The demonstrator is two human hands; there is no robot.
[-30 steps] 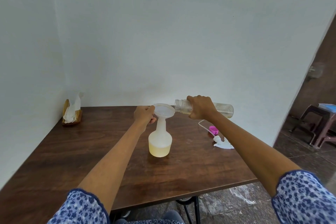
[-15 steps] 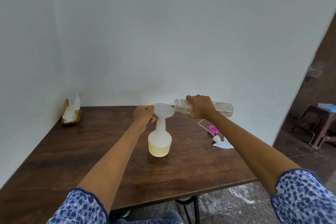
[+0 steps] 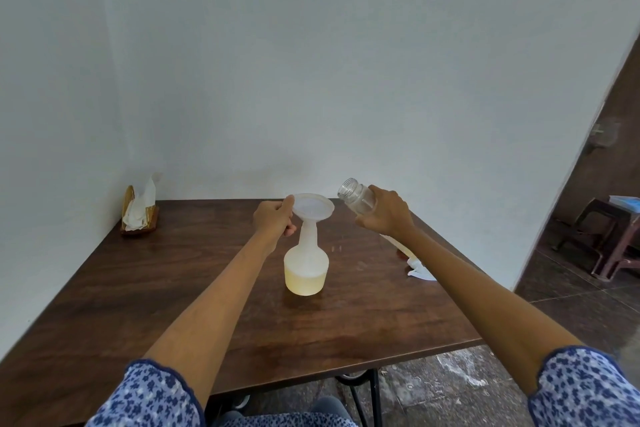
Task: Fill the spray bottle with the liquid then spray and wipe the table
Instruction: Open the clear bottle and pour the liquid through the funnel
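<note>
A white translucent spray bottle [image 3: 306,267] stands near the middle of the dark wooden table [image 3: 173,305], its lower part holding pale yellow liquid. A white funnel [image 3: 313,207] sits in its neck. My left hand [image 3: 273,222] pinches the funnel's left rim. My right hand [image 3: 386,217] grips a clear glass bottle [image 3: 356,196], which looks empty, tilted with its open mouth up and to the left, just right of the funnel and apart from it. The white spray head [image 3: 420,269] with its tube lies on the table behind my right forearm, partly hidden.
A wooden holder with white tissues [image 3: 140,213] stands at the table's far left corner against the wall. White walls close the far and left sides. A doorway with brown stools [image 3: 609,243] opens to the right. The table's near edge runs just before my sleeves.
My right hand has drawn the glass bottle back to the right from over the funnel and tipped its mouth upward. The pink cap is now hidden behind my arm. My left hand stays on the funnel.
</note>
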